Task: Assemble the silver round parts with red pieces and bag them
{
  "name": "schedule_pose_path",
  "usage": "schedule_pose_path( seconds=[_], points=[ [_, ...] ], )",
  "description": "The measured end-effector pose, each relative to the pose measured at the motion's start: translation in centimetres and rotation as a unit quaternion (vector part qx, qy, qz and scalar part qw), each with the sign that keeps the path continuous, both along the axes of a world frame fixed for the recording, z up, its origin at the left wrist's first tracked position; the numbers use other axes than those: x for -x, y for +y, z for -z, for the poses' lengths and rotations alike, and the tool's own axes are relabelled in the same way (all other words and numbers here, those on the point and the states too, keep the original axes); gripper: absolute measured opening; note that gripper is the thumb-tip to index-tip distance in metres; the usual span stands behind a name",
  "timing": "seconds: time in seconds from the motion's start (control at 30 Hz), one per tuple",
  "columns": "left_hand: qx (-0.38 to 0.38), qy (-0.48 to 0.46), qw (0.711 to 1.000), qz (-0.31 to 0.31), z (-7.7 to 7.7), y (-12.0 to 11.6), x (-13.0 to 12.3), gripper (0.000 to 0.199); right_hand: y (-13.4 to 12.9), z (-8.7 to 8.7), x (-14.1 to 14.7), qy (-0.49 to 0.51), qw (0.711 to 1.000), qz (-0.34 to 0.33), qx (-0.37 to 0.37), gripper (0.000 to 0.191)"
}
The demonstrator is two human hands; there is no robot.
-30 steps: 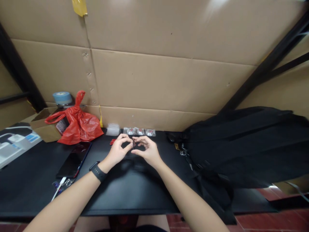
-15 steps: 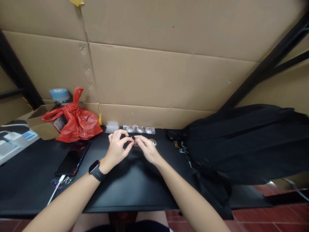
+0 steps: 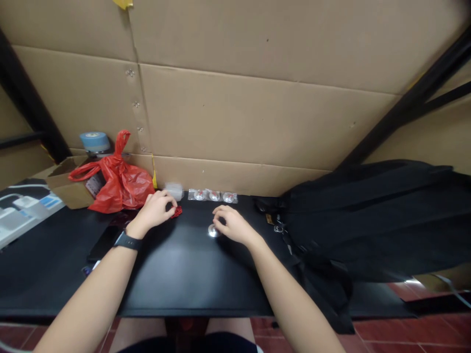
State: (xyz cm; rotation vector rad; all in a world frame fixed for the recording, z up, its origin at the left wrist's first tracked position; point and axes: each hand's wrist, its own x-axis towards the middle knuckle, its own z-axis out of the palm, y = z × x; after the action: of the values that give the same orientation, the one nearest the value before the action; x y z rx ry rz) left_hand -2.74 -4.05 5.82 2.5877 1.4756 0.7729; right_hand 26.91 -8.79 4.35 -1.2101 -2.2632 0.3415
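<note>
My left hand (image 3: 157,210) is at the left of the desk, thumb and forefinger curled together against a small heap of red pieces (image 3: 178,211). What those red pieces are is too small to tell. My right hand (image 3: 232,224) is near the middle, its fingers bent at the right edge of a shiny round metal disc (image 3: 212,231). Part of that disc is hidden by the fingertips. Behind the hands, a row of clear packets (image 3: 214,195), each with a silver disc and a red mark inside, lies along the cardboard wall.
A stack of clear plastic bags (image 3: 173,190) lies behind my left hand. Left of it are a red plastic bag (image 3: 127,186), a cardboard box (image 3: 69,189), a power strip (image 3: 29,220) and a dark phone (image 3: 105,242). Black cloth (image 3: 368,220) covers the right side.
My hands were together over a small red and silver piece; now they are apart. The left has moved left to the red heap, and a disc shows beside my right hand.
</note>
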Motion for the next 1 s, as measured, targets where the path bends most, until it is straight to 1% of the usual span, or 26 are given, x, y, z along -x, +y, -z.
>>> schedule_pose_path(
  seconds=[0.03, 0.1, 0.17, 0.23, 0.27, 0.37, 0.47, 0.53, 0.63, 0.7, 0.77, 0.8, 0.87, 0.93, 1.0],
  points=[
    [0.023, 0.015, 1.000, 0.015, 0.3, 0.2, 0.4, 0.008, 0.2, -0.1, -0.5, -0.005, 1.000, 0.018, 0.000, 0.012],
    [0.048, 0.034, 0.998, 0.024, 0.8, 0.5, 0.6, 0.006, 0.5, -0.2, -1.7, -0.030, 0.997, 0.075, -0.002, 0.007],
    [0.047, 0.054, 0.997, 0.014, 1.2, 0.5, 0.6, 0.008, 0.9, -0.2, -3.0, -0.078, 0.987, 0.141, 0.008, 0.015],
    [0.036, 0.077, 0.996, -0.001, 1.4, 0.5, 0.5, 0.005, 1.2, 0.0, -4.0, -0.117, 0.975, 0.184, 0.039, 0.022],
    [0.032, 0.088, 0.996, -0.006, 1.5, 0.5, 0.4, 0.002, 1.3, 0.1, -4.4, -0.123, 0.972, 0.191, 0.060, 0.022],
    [0.026, 0.115, 0.993, -0.008, 1.5, 0.5, 0.5, 0.007, 1.6, 0.3, -4.8, -0.106, 0.972, 0.184, 0.102, 0.015],
    [0.030, 0.112, 0.993, 0.003, 0.9, 0.2, 0.5, 0.011, 1.5, 0.3, -4.5, -0.107, 0.972, 0.187, 0.099, 0.020],
    [0.055, 0.071, 0.995, 0.037, 0.2, -0.2, 0.2, 0.013, 1.4, 0.1, -4.2, -0.121, 0.968, 0.198, 0.093, 0.024],
    [0.116, -0.016, 0.986, 0.122, -0.8, -1.2, -1.1, 0.015, 1.2, 0.0, -4.1, -0.135, 0.964, 0.209, 0.090, 0.022],
    [0.121, -0.057, 0.979, 0.152, -1.1, -2.0, -2.3, 0.016, 1.2, -0.1, -4.2, -0.129, 0.965, 0.212, 0.086, 0.022],
    [0.088, -0.085, 0.980, 0.155, -0.9, -2.4, -3.4, 0.016, 1.2, -0.1, -4.1, -0.094, 0.972, 0.201, 0.073, 0.023],
    [0.066, -0.097, 0.981, 0.152, -0.6, -2.6, -3.9, 0.016, 1.2, -0.2, -4.0, -0.062, 0.979, 0.183, 0.063, 0.024],
    [0.027, -0.111, 0.983, 0.141, -0.1, -2.6, -4.5, 0.017, 1.2, -0.3, -3.3, 0.025, 0.991, 0.126, 0.043, 0.026],
    [-0.005, -0.110, 0.986, 0.125, 0.3, -2.5, -4.7, 0.019, 0.9, -0.2, -2.0, 0.116, 0.991, 0.062, 0.030, 0.029],
    [-0.024, -0.102, 0.989, 0.107, 0.4, -2.5, -4.8, 0.018, 0.5, -0.1, -0.4, 0.190, 0.981, 0.018, 0.025, 0.034]
  ],
)
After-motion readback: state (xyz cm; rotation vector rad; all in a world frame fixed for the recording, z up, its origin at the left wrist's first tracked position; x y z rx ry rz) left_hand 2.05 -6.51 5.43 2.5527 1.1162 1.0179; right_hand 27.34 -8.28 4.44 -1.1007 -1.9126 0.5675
